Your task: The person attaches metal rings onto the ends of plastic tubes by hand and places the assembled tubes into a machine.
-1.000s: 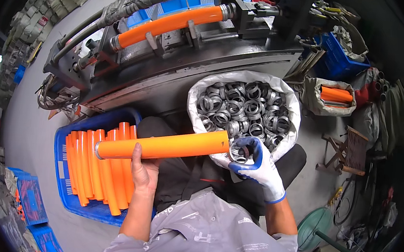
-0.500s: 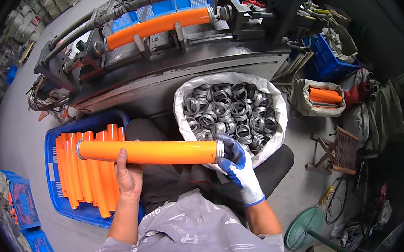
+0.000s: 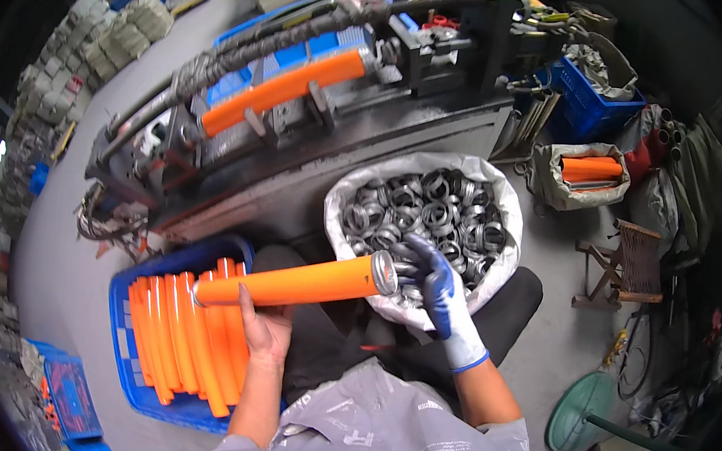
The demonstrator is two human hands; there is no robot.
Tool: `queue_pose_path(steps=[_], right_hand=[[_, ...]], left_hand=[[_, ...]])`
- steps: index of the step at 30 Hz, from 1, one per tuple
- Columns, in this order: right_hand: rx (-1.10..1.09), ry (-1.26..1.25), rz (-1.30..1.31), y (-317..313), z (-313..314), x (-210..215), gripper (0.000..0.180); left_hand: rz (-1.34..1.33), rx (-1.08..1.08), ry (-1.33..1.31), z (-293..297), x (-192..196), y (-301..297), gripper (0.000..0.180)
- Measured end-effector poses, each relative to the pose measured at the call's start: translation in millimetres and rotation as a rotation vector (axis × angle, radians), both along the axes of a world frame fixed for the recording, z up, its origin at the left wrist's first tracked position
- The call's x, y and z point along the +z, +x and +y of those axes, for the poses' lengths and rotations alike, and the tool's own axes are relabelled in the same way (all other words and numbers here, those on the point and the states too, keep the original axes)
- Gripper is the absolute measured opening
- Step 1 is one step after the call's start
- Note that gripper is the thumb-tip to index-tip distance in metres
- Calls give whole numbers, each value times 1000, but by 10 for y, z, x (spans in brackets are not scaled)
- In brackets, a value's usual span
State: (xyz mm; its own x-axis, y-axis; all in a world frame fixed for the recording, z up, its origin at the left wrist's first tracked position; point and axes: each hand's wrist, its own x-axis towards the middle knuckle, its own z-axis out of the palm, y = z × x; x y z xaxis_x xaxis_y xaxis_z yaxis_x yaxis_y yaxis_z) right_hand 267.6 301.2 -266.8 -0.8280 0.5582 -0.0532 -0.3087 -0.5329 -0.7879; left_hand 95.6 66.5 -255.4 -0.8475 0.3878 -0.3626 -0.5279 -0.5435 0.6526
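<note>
Across my lap lies an orange tube (image 3: pixel 303 286), its right end slightly higher. A metal ring (image 3: pixel 385 273) is fitted on its right end, and another rim of metal shows at its left end. My bare left hand (image 3: pixel 268 331) grips the tube from below, thumb up along its near side. Beside the right end, my right hand (image 3: pixel 442 290) in a blue and white glove has its fingers stretched out and apart, holding nothing that I can see. Just beyond it stands a white sack (image 3: pixel 509 240) full of loose metal rings (image 3: pixel 440 216).
On the left, a blue crate (image 3: pixel 120 311) holds several orange tubes (image 3: pixel 181 339). A machine bench (image 3: pixel 315 156) crosses ahead with another orange tube (image 3: pixel 287 88) mounted on it. To the right are a sack of orange pieces (image 3: pixel 549 170), a folding stool (image 3: pixel 627 264) and a green disc (image 3: pixel 576 411).
My right hand has let go of the tube's ringed end and opened its fingers. The tube's left end has dipped. The whole view has shifted, with the crate and sack appearing further right.
</note>
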Motion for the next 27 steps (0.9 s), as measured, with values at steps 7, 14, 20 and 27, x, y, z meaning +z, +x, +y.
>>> queue_pose_path(steps=[7, 14, 20, 27], right_hand=[[-137, 1098, -938, 269, 286, -964, 75], [-54, 1268, -952, 269, 155, -1042, 64], [-104, 1290, -917, 239, 173, -1080, 56], [-124, 1296, -896, 153, 183, -1137, 51]], left_hand=[[3, -91, 203, 373, 12, -314, 44], [209, -232, 199, 1475, 279, -1099, 46], [241, -50, 104, 2574, 882, -2073, 52], [29, 38, -101, 2795, 345, -2695, 65]])
